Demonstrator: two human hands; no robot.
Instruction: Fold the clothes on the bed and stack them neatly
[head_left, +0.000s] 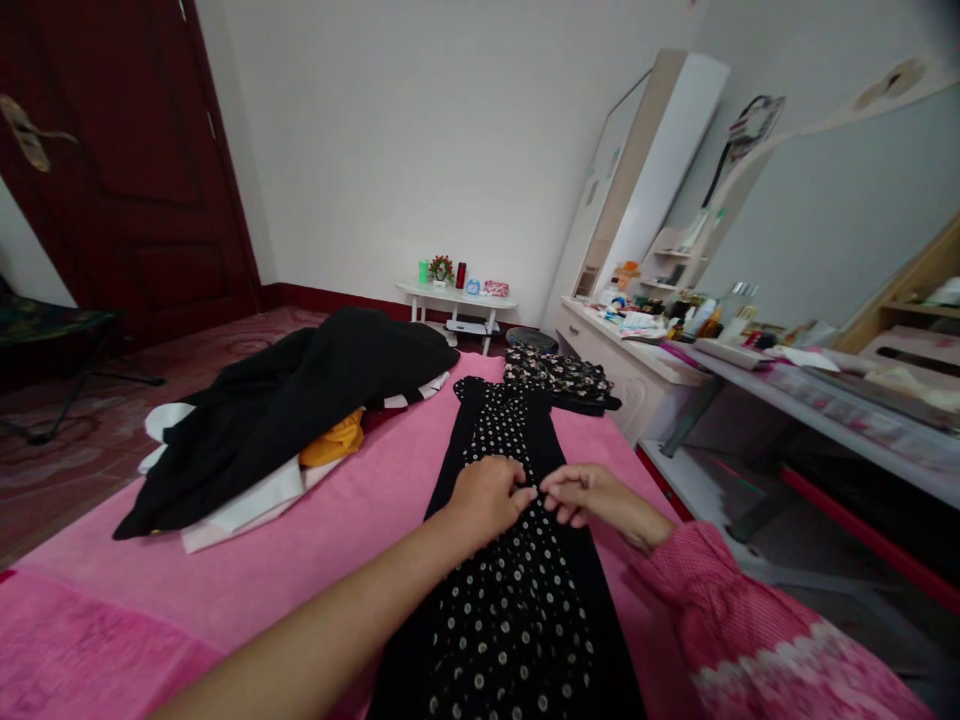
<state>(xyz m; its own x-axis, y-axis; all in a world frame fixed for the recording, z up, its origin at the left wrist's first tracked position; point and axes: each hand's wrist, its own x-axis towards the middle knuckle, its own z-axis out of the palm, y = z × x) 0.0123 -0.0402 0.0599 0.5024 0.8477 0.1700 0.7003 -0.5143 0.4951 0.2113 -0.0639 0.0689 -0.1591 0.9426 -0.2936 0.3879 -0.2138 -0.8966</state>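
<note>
A long black garment with white polka dots [517, 590] lies flat along the pink bed cover [360, 520], running away from me. My left hand [487, 497] and my right hand [589, 495] meet at its middle, fingertips pinching the dotted cloth side by side. My right arm wears a pink sleeve [750, 630]; the left arm is bare.
A heap of black, white and orange clothes [300, 420] lies on the bed's left. A folded flowered garment [559, 375] sits at the far end. A cluttered desk [787, 370] and white cabinet [645, 170] stand right. A small white table [457, 298] and dark red door [127, 160] are behind.
</note>
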